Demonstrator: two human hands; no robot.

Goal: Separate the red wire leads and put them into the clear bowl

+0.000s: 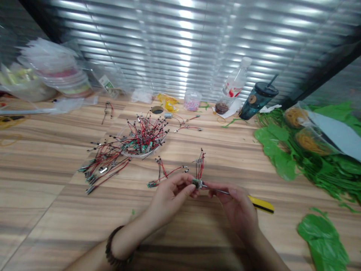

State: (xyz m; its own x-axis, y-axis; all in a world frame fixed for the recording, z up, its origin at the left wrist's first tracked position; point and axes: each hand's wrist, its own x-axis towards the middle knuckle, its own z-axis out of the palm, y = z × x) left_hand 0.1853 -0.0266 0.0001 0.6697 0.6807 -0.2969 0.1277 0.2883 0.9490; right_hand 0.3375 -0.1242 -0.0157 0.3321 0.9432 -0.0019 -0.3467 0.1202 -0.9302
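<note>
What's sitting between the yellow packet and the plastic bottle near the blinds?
Between the yellow packet and the bottle are a clear tub of pink bits and some green scraps, as the head view shows.

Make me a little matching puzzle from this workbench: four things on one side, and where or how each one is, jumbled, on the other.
1. yellow-handled tool
2. small circuit board
3. tumbler
4. bracelet

A. beside the plastic bottle
B. dark and beaded
C. in the right hand
D. in the left hand's fingers

Pairs: 1-C, 2-D, 3-A, 4-B
</note>
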